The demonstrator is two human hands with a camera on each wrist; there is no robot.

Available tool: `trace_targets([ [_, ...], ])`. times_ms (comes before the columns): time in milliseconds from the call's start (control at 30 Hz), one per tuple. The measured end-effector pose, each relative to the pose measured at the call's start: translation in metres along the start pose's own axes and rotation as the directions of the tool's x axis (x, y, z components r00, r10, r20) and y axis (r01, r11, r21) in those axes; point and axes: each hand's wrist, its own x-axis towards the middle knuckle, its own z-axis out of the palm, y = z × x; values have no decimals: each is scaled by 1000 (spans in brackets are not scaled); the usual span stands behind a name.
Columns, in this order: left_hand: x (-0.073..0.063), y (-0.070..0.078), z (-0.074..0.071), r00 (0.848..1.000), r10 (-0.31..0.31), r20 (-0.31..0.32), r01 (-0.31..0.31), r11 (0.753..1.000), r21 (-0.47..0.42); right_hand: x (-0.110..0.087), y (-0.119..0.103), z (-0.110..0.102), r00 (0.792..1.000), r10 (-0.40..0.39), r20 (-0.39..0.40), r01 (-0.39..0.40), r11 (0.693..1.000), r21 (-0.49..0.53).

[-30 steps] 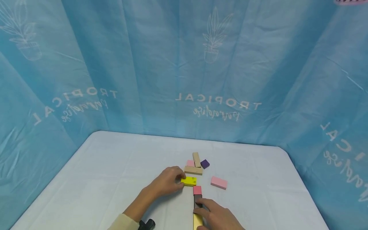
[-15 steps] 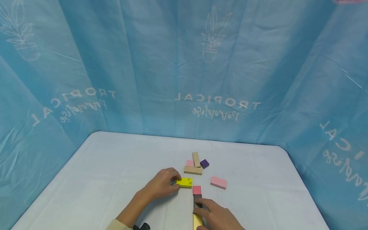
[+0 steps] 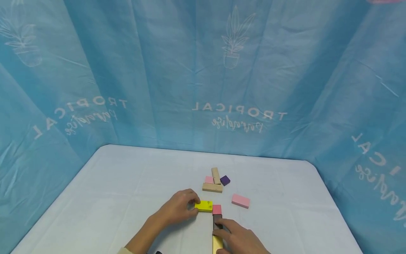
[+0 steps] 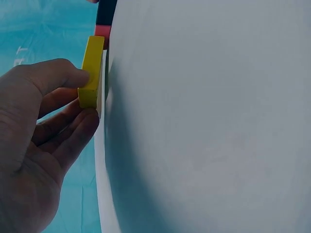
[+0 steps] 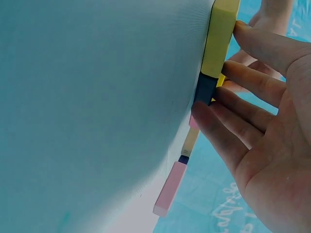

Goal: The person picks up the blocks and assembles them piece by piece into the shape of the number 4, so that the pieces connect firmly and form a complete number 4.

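In the head view, my left hand pinches the left end of a bright yellow block that lies crosswise. The block's right end meets, or nearly meets, the left side of a small reddish-pink block. A black block and a pale yellow block continue from it toward me in a straight row. My right hand rests along this row, its fairly straight fingers touching the black and pale yellow blocks. The left wrist view shows the thumb against the bright yellow block.
Beyond the row lie two natural wood blocks, one crosswise and one lengthwise, a light pink piece and a purple block. A longer pink block lies to the right. Blue curtains surround the white table.
My left hand has drawn the bright yellow block left and toward me, then brought it level with the reddish-pink block's side. The right hand and its row have stayed put.
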Motion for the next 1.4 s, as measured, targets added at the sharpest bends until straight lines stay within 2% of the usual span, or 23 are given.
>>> trace_targets([
  [400,-3,2,0,997,-13,74,14,1000,-12,0,0,1,1000,0,0,0,1000,-1],
  [667,-3,6,1,996,-32,78,31,999,10,0,0,1,1000,22,21,-22,1000,14],
  [900,-4,7,3,997,-30,72,26,998,57,-1,1,2,1000,4,6,-4,1000,12],
  [1067,-5,8,5,999,2,34,-8,986,167,-1,2,3,1000,3,5,-3,1000,16],
  [1233,-7,17,4,997,71,-3,-69,969,239,-1,3,3,1000,-14,-15,14,1000,7],
  [1400,-9,31,6,985,169,32,-172,954,247,-2,3,3,999,-20,-33,20,1000,6],
])
